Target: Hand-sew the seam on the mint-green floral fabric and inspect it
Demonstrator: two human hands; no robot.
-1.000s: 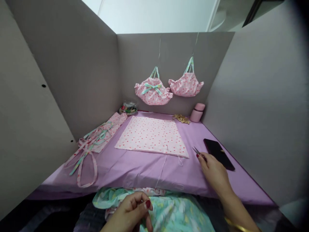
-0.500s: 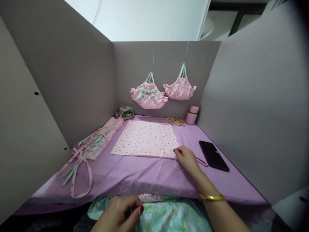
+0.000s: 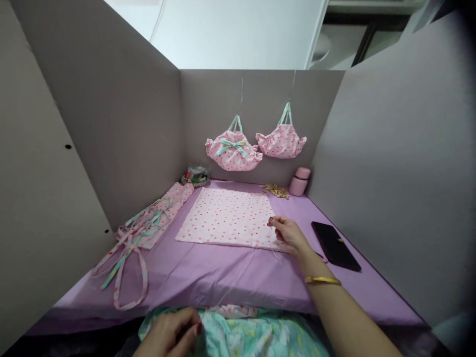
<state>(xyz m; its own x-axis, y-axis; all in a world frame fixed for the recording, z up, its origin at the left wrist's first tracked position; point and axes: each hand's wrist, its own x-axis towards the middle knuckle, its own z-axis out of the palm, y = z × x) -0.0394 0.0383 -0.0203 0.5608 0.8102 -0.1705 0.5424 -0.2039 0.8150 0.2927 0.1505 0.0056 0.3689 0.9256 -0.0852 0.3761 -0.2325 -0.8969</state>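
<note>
The dotted cloth [image 3: 223,218] lies flat, its straight near edge set back from the table's front edge, with purple covering [image 3: 193,272] bordering both sides. Over its right near corner, the right hand [image 3: 290,235] pinches its fingertips; whether they grip anything, I cannot tell. Nearer than the cloth, the left hand [image 3: 169,332] is curled, its contents hidden. Right of the cloth lies a black slab [image 3: 330,243]; left, pink straps [image 3: 145,272]; beyond, a grey partition [image 3: 208,99].
</note>
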